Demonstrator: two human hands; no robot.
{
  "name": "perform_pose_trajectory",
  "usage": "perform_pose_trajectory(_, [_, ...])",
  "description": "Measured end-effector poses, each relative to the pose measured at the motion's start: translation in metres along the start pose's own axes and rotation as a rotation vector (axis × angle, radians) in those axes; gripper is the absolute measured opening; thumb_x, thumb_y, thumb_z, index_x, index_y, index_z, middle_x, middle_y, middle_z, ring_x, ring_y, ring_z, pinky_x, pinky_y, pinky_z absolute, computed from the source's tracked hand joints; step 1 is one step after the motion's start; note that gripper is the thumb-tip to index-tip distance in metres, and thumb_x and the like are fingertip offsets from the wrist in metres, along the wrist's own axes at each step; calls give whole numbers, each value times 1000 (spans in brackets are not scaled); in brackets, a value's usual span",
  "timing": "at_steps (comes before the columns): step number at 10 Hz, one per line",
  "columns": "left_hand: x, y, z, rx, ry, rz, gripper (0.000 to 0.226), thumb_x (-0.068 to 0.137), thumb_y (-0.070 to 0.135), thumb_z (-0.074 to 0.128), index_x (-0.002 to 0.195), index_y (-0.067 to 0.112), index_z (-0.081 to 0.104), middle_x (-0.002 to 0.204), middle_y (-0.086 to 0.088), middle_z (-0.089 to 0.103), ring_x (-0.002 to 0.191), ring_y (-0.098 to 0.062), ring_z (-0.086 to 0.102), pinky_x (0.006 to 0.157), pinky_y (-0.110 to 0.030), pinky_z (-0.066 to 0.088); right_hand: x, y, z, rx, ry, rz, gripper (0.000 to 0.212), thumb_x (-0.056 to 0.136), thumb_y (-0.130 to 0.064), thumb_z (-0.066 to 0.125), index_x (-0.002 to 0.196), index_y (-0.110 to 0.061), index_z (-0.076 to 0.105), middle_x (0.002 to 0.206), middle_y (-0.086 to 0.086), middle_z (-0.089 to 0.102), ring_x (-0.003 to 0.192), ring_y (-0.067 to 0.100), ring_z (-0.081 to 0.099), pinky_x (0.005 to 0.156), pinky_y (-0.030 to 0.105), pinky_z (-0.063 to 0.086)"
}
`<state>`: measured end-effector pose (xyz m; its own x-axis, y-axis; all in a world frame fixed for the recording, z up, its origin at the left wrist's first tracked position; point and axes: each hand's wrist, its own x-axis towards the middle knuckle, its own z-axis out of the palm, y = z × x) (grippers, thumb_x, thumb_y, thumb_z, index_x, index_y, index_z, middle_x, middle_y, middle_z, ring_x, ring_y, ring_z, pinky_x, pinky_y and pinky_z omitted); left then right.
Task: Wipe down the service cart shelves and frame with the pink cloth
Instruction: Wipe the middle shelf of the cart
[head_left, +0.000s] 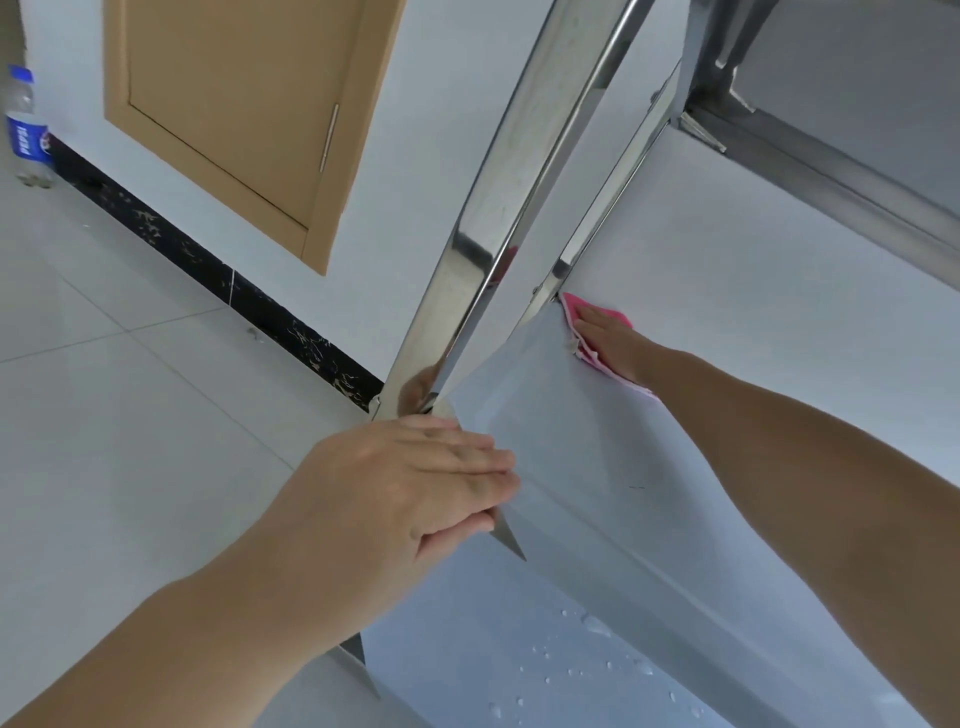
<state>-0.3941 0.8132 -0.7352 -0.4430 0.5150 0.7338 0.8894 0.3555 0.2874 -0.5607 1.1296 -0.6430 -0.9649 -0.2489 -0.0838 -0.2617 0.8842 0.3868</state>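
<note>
Shiny stainless-steel service cart (524, 156) fills view, shelves stacked, water droplets (592, 623) on nearest shelf. My left hand (415, 483) rests flat on shelf corner by upright, fingers (467, 457) straight, pressed together. My right hand (608, 338) presses small pink cloth (576, 306) flat into far shelf corner, fingers straight, holding nothing else. Clear plastic Pepsi bottle (26, 124) on floor by wall.
</note>
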Motion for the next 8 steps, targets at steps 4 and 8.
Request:
perform_pose_trajectory(4, [9,22,-18,-29,40,-33,24,73,25,71,96,22,75,103,10,71,100,-1,64,93,-24,46,20,-11,-1,-246,43,-146,39,100,-10,28,135,7,34,149,22,27,138,31,27,113,36,18])
perform_pose_trajectory(8, [13,35,-30,74,-20,-111,29,70,16,82,97,20,75,105,7,72,100,-8,66,86,-32,55,-71,-108,-33,-73,255,-492,41,92,-14,45,94,23,62,104,46,57,96,63,56,80,72,44])
